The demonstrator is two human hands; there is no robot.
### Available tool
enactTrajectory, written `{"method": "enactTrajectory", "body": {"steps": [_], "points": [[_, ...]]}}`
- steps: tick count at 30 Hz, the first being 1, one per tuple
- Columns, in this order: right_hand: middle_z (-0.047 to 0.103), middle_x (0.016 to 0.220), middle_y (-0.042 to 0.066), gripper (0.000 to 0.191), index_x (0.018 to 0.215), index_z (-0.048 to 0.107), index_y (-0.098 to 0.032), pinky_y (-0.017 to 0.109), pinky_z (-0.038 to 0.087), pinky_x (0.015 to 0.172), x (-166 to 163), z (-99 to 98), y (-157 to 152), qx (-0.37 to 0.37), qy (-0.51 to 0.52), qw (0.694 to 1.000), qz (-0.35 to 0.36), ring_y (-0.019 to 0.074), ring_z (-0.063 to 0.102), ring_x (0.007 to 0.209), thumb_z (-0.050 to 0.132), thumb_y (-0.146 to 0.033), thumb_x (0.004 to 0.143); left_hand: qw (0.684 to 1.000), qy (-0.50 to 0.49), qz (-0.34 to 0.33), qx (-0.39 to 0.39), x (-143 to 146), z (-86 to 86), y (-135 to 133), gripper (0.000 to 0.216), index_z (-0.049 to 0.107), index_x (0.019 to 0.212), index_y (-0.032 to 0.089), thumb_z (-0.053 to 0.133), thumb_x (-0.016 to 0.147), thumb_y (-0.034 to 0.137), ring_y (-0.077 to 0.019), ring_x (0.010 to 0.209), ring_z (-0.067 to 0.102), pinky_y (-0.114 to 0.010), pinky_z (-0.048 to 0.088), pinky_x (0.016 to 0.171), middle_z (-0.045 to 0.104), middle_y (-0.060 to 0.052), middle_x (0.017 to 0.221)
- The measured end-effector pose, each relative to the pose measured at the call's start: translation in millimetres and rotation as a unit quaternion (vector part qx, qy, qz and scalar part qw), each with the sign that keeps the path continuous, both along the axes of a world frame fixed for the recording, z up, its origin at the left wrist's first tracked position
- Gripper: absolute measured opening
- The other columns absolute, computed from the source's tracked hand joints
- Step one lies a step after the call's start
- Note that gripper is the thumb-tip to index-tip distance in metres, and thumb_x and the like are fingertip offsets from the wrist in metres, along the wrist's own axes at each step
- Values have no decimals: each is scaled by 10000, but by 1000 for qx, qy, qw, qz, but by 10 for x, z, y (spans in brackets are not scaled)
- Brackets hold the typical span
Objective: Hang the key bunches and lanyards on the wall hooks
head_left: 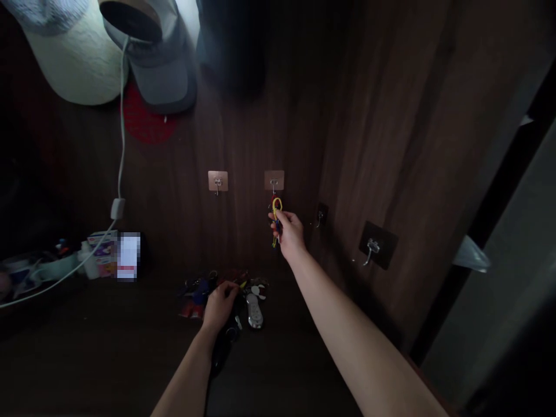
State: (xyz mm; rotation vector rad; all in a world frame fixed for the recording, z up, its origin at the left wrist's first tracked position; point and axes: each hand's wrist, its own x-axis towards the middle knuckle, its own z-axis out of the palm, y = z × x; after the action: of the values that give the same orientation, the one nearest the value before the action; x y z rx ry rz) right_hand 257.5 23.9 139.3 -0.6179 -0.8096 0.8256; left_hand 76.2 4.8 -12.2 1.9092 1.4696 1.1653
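My right hand [292, 233] is raised at the wall, thumb and fingers closed on a yellow cord loop [277, 204]. Red and dark blue bits show beside the cord, partly hidden by my fingers. Right above is a metal hook on a copper-coloured plate [274, 178]; whether the cord hangs on it I cannot tell. My left hand [220, 301] rests low on the dark surface with curled fingers, among a pile of keys and key rings. What its fingertips hold is hidden. Close to its right lies a silver remote fob [254, 311] with keys [258, 291]. Red and blue pieces [197, 298] lie to its left.
Another hook plate [218, 180] is on the back wall, and dark hook plates [379, 245] are on the right wall. Caps [163, 75] hang at the upper left. A white cable [122, 127] runs down past small boxes and bottles [90, 260].
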Motion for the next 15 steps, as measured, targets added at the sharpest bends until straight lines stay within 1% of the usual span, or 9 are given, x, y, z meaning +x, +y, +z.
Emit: {"method": "enactTrajectory", "body": {"steps": [4, 8, 11, 15], "points": [[685, 684, -21, 181, 752, 529, -200, 127, 324, 325, 28, 183, 156, -12, -12, 1000, -6, 55, 532, 460, 674, -289, 691, 1000, -4, -1, -3, 0, 6, -8, 187, 647, 796, 218, 479, 771, 296, -170, 815, 628, -249, 428, 731, 699, -11, 835], [684, 683, -20, 122, 736, 557, -193, 124, 320, 313, 69, 291, 295, -37, -2, 999, 7, 45, 521, 440, 656, -263, 723, 1000, -7, 1, -4, -1, -2, 4, 177, 651, 784, 218, 491, 767, 292, -177, 806, 629, -256, 428, 721, 699, -15, 820], [678, 653, -15, 93, 710, 572, -182, 127, 315, 302, 91, 308, 352, -70, 16, 997, 24, 44, 507, 423, 634, -240, 748, 1000, -8, -2, 2, -2, -18, 16, 177, 651, 788, 218, 491, 769, 292, -175, 806, 628, -256, 428, 725, 700, -17, 828], [670, 618, -7, 81, 703, 584, -173, 126, 316, 297, 110, 237, 363, -102, 19, 994, 34, 48, 508, 415, 607, -203, 774, 1000, -6, 0, 4, -2, -28, 20, 192, 652, 796, 210, 485, 768, 299, -179, 804, 625, -265, 429, 731, 697, -22, 832]]}}
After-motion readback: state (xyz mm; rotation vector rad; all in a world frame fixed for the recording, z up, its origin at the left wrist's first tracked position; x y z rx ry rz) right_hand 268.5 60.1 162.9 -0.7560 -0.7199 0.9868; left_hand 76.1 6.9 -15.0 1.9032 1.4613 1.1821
